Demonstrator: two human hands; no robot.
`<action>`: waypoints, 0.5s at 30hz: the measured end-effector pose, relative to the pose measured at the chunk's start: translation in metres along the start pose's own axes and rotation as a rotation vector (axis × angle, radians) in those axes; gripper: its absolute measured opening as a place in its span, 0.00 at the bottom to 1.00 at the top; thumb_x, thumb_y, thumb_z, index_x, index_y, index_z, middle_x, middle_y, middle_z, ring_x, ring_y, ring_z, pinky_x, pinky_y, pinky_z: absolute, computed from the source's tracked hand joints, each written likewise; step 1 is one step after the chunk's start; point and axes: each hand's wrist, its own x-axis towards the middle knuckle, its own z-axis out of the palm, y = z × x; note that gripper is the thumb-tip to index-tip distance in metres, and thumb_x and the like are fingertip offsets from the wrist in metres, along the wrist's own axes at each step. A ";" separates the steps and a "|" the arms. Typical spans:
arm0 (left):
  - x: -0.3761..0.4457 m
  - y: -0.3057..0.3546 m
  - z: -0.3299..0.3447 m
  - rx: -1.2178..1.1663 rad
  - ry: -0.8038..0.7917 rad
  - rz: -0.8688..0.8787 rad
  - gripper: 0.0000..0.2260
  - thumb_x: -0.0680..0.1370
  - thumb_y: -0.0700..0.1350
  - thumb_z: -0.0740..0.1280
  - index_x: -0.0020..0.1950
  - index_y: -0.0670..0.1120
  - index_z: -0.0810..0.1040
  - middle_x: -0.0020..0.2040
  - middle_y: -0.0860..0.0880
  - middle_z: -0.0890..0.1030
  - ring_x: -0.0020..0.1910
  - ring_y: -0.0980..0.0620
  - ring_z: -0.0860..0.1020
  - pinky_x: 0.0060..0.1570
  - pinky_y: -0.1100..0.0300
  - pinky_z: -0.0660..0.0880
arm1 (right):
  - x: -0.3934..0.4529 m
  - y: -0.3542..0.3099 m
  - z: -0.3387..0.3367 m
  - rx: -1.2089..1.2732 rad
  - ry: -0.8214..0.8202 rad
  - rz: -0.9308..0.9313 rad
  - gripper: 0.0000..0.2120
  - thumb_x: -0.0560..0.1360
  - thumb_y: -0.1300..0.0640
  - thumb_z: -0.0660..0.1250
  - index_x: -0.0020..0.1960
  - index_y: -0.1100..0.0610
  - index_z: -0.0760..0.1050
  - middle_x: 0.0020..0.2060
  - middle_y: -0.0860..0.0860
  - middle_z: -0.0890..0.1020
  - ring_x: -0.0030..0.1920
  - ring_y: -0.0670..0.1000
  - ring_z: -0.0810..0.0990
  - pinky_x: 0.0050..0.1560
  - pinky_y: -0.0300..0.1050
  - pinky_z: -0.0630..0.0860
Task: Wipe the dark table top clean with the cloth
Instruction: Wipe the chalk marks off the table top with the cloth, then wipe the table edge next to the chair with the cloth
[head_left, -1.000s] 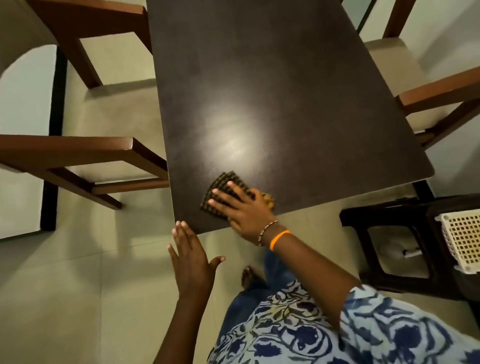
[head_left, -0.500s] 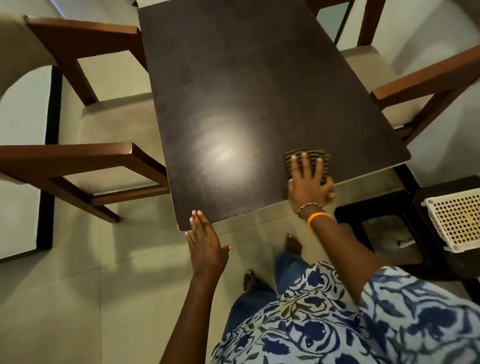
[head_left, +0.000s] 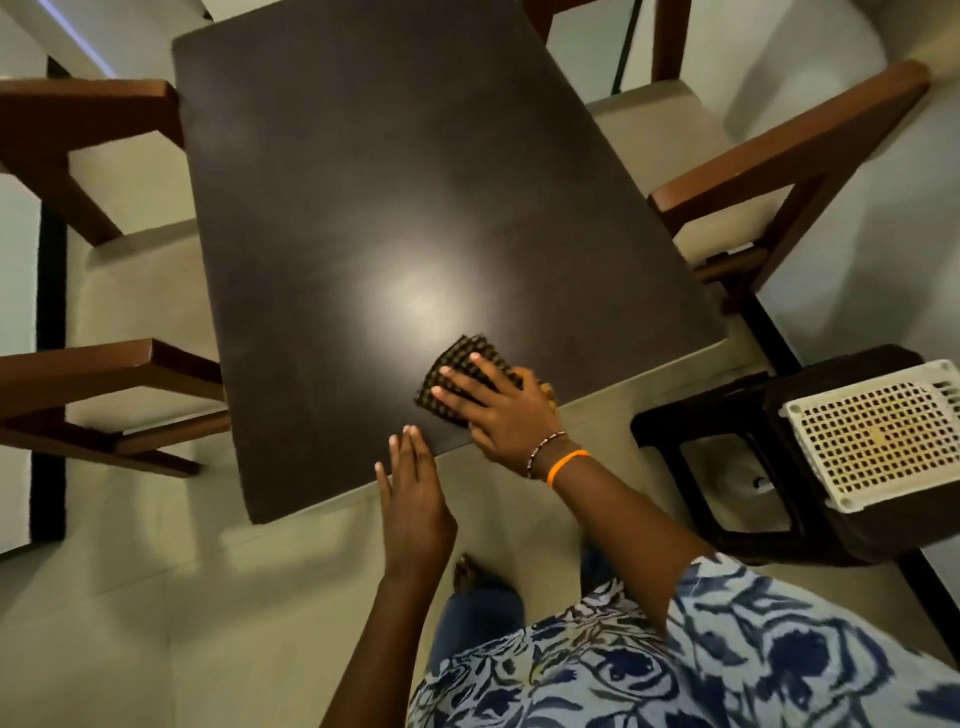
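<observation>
The right hand (head_left: 501, 410) presses straight, spread fingers (head_left: 462, 393) flat on the checked cloth (head_left: 457, 364) near the table's (head_left: 405, 182) near edge. The left hand (head_left: 415, 499), fingers straight and together, grasping nothing, reaches that edge just left of it.

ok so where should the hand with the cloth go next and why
Probably slide the right hand, pressed flat on the checked cloth, toward the near left corner of the dark table top. The cloth sits by the near edge, and the left hand waits open just off that edge, perhaps to catch crumbs.
</observation>
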 end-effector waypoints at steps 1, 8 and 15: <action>0.006 0.020 0.002 0.000 0.004 0.037 0.36 0.75 0.32 0.60 0.76 0.39 0.41 0.78 0.42 0.43 0.76 0.44 0.40 0.73 0.51 0.37 | -0.008 0.026 -0.004 -0.001 0.012 0.045 0.28 0.72 0.50 0.59 0.72 0.43 0.62 0.73 0.45 0.65 0.73 0.55 0.63 0.55 0.54 0.69; 0.042 0.142 0.009 -0.053 0.008 0.204 0.36 0.73 0.27 0.56 0.76 0.40 0.41 0.78 0.44 0.44 0.76 0.46 0.39 0.71 0.55 0.33 | -0.055 0.172 -0.030 -0.036 0.033 0.314 0.29 0.72 0.53 0.64 0.72 0.45 0.63 0.72 0.48 0.67 0.70 0.58 0.67 0.55 0.58 0.68; 0.053 0.226 0.009 -0.269 -0.026 0.270 0.33 0.76 0.32 0.59 0.76 0.43 0.45 0.78 0.46 0.49 0.77 0.50 0.43 0.72 0.60 0.36 | -0.077 0.224 -0.036 0.112 -0.009 0.493 0.29 0.75 0.54 0.61 0.74 0.43 0.58 0.75 0.47 0.58 0.73 0.59 0.59 0.58 0.62 0.66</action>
